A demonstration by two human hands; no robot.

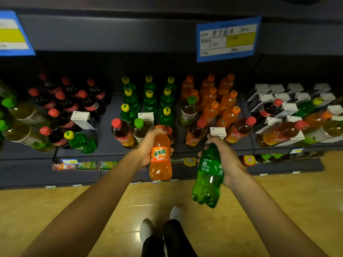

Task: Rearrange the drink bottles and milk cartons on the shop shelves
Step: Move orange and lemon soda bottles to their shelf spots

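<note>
Two bare forearms reach up from the lower corners of the frame, above white shoes on a yellow wooden floor. Left hand, at centre frame, has its grip wrapped round the neck and upper body of an orange soda bottle, which hangs roughly upright in front of the shelf edge. Right hand, just to the right of it, has its grip clenched round the top of a green soda bottle, whose base tilts down and towards the lower centre of the frame; its cap is hidden by the fingers.

Behind both hands runs a dark shelf. Across the middle of the frame stand rows of green bottles with yellow caps and, to their right, orange bottles. Dark cola bottles with red caps fill the left middle. White milk cartons crowd the right middle, with mixed bottles lying among them. One milk carton stands on the shelf just above the right hand. Blue price tags hang on the shelf edge in the upper part of the frame.
</note>
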